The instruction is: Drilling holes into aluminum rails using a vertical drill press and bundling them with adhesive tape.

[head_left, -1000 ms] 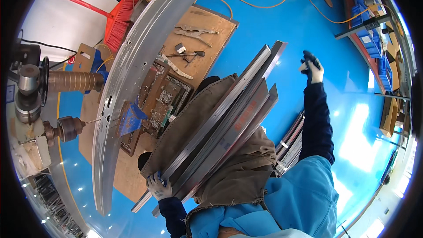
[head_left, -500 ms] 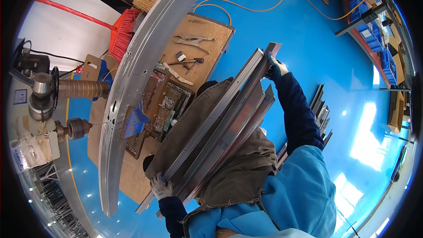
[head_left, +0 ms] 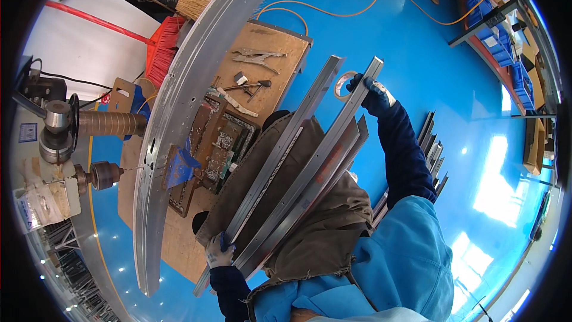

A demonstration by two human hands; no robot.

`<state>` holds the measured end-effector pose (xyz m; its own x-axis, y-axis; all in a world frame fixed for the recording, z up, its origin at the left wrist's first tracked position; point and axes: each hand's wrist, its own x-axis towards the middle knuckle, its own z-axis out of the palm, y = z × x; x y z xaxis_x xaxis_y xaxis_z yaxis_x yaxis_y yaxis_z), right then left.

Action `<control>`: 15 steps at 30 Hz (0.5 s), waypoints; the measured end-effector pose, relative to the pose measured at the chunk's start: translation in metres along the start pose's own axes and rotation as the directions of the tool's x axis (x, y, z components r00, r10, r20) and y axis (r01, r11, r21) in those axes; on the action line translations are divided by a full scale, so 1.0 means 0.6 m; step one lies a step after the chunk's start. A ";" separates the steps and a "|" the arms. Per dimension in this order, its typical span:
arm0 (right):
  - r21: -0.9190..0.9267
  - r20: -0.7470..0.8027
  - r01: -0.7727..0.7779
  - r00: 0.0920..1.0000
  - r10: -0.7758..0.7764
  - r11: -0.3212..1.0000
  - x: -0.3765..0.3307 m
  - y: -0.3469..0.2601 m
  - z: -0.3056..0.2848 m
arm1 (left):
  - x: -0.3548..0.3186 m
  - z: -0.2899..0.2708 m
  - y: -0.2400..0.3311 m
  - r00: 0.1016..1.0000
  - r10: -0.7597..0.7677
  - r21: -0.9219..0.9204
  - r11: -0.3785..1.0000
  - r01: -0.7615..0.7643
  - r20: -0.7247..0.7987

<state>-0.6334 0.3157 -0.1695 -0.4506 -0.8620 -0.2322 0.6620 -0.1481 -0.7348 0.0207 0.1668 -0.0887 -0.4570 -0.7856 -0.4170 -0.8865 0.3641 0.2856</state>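
Profiles [head_left: 326, 152], long, grey, shiny, drilled, slant across brown apron [head_left: 322, 226] toward one o'clock; I see left hand [head_left: 220, 254] gripping one near seven o'clock, right hand [head_left: 375, 92] clasping another's one-o'clock end.

Left hand [head_left: 219, 252]: greyish-white fabric work glove [head_left: 217, 258], dark blue on the fingers
Right hand [head_left: 376, 96]: same deal, dark blue glove [head_left: 375, 105] with whitish patches
Sleeves [head_left: 408, 152]: long, dark navy cloth
Over that: bright light-blue fabric top [head_left: 408, 256], pretty creased
Up front: big brown cloth apron [head_left: 316, 235], wrinkly, edge properly frayed
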 end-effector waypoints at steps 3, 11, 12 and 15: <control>-0.084 0.024 -0.033 0.999 0.035 0.996 -0.007 -0.013 0.003 | 0.004 0.017 0.010 0.993 0.106 -0.032 0.994 -0.108 -0.050; -0.145 0.025 -0.064 0.997 0.069 0.987 -0.006 -0.028 0.046 | 0.006 0.033 0.072 0.992 0.047 0.118 0.993 -0.033 -0.117; -0.225 -0.133 -0.074 0.990 0.045 0.972 -0.005 -0.023 0.027 | 0.010 0.026 0.085 0.995 0.025 0.096 0.995 -0.016 -0.093; -0.298 -0.251 -0.060 0.968 -0.018 0.953 -0.002 -0.021 0.042 | -0.001 0.031 0.093 0.984 0.020 0.029 0.999 -0.015 -0.177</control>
<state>-0.6262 0.3061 -0.1438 -0.5979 -0.7103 -0.3715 0.4793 0.0547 -0.8760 -0.0296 0.1970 -0.0886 -0.4547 -0.8543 -0.2516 -0.8811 0.3903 0.2670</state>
